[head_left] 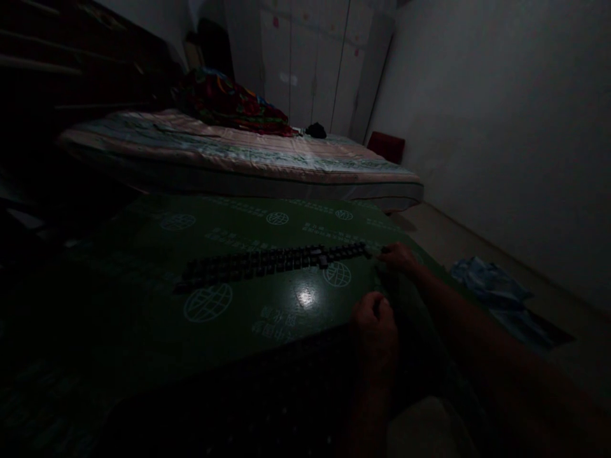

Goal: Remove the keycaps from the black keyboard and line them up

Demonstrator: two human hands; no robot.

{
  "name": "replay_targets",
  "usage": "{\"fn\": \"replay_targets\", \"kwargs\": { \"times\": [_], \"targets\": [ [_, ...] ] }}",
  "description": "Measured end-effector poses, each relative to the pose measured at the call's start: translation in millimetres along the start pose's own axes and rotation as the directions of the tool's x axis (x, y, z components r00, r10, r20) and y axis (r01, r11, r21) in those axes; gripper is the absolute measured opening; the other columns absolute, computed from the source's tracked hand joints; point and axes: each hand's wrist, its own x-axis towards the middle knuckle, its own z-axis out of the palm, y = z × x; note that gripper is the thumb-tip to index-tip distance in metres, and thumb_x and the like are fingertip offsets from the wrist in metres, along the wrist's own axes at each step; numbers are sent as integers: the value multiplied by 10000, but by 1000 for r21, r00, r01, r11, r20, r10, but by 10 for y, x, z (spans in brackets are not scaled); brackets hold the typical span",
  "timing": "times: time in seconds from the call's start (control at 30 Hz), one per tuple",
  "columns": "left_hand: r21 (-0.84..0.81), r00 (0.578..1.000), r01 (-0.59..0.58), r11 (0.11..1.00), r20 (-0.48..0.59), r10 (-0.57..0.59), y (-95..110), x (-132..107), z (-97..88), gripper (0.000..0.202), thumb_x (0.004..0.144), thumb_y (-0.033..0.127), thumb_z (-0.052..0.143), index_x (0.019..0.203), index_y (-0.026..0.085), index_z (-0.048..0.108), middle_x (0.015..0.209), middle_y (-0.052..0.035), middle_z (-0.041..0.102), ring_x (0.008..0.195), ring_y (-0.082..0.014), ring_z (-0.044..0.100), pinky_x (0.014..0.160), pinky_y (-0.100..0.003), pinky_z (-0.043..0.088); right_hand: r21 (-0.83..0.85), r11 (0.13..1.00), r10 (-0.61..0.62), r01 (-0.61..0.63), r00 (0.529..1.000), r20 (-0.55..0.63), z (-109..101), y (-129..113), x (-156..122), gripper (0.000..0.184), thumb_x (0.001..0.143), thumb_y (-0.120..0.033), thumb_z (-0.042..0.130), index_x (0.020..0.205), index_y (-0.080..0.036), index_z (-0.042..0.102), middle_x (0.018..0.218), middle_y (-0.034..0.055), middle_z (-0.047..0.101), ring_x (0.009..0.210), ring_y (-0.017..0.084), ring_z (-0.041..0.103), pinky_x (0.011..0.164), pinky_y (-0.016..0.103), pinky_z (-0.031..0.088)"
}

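Observation:
Rows of small black keycaps [252,264] lie side by side on a green tabletop [267,305] printed with pale globes and lettering. Past their right end, my right hand [400,258] reaches low over the table with its fingers pinched together; anything between the fingertips is too dark to make out. Nearer to me, my left hand [375,327] is curled closed at the far right corner of a dark keyboard [267,394]. What its fingers hold, if anything, is hidden. The keyboard fills the near edge, mostly lost in shadow.
Behind the table stands a bed [305,156] with a striped sheet and a bunched red blanket [233,105]. A pale wardrobe [300,70] is at the back. On the floor to the right lies a light blue cloth [491,280]. The room is very dim.

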Motion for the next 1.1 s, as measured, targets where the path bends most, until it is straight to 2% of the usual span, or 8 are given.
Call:
{"fn": "replay_targets", "kwargs": {
  "times": [0.17,0.43,0.57,0.7,0.8,0.93,1.0,1.1],
  "targets": [
    [8,1000,-25,1000,-14,25,44,19,-32,160,764,231,467,778,190,620,764,-16,656,724,-153,599,675,-250,443,111,993,29,-30,1000,6,-230,112,-251,272,787,-358,535,663,-122,590,451,7,566,352,80,486,376,167,341],
    [28,987,-157,987,-43,158,178,-22,-8,144,745,232,495,753,198,635,724,-4,655,699,-142,594,671,-242,446,220,975,2,-1,1000,-2,-595,289,-792,334,796,-391,513,565,-149,508,405,5,556,319,80,463,341,166,335],
    [40,976,-214,976,-31,215,344,-44,9,143,751,234,505,777,200,642,738,-5,660,714,-139,592,671,-229,442,253,967,-32,31,999,-2,-739,275,-1097,364,797,-424,495,555,-152,510,400,8,552,321,85,461,345,175,336],
    [58,960,-275,960,-42,278,618,-19,-56,149,757,229,502,780,189,644,732,-2,658,679,-125,586,638,-209,436,259,964,-62,66,998,-26,-805,210,-1360,393,792,-453,482,541,-151,506,411,8,549,325,74,452,340,163,321],
    [64,945,-322,944,-35,325,812,-11,-226,154,760,237,497,773,186,642,714,10,649,652,-113,579,620,-194,430,297,948,-105,116,993,-51,-788,129,-1569,384,787,-476,473,602,-147,544,439,4,562,334,73,458,345,160,323],
    [107,930,-369,923,39,366,907,-148,-633,164,761,255,491,742,179,635,645,20,619,605,-108,565,589,-190,426,385,910,-125,152,988,-94,-656,1,-1952,358,780,-482,468,763,-155,614,461,-9,562,347,78,456,349,165,325],
    [170,914,-404,899,123,387,870,-313,-889,159,757,240,486,723,185,632,664,14,629,615,-113,571,596,-197,433,455,881,-108,132,991,-79,-539,-48,-2196,355,773,-481,465,732,-165,620,474,-10,558,366,78,462,361,166,337],
    [283,856,-495,822,319,406,715,-650,-1295,174,772,228,466,724,197,631,707,-2,650,658,-124,592,619,-208,448,564,822,-91,75,996,0,-319,-86,-2594,380,750,-512,472,778,-171,637,465,-17,552,362,85,460,363,177,352]
  ]
}}
